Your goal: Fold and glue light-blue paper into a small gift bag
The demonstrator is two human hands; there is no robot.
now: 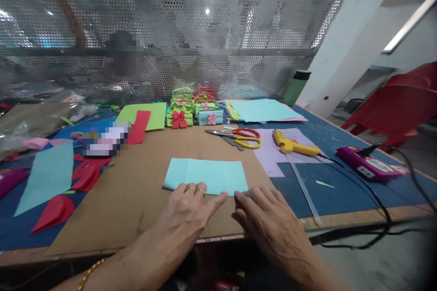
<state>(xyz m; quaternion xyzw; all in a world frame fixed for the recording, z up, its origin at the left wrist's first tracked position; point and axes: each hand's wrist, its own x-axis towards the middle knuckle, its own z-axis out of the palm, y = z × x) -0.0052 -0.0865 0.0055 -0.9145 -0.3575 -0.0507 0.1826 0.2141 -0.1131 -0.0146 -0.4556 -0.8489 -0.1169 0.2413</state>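
Left hand (191, 207), thumb spread, on near edge of light blue paper (208, 175); right hand (268, 213), slightly apart from it, at paper's near right corner, can't tell if pinching. Paper just ahead of both, on cardboard (136, 204); scissors (235, 136) beyond, paper bags (201, 112) farther.

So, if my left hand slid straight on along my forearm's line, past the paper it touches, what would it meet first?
Most likely the scissors, lying beyond the light blue paper; your left hand points roughly their way, though depth is hard to judge.
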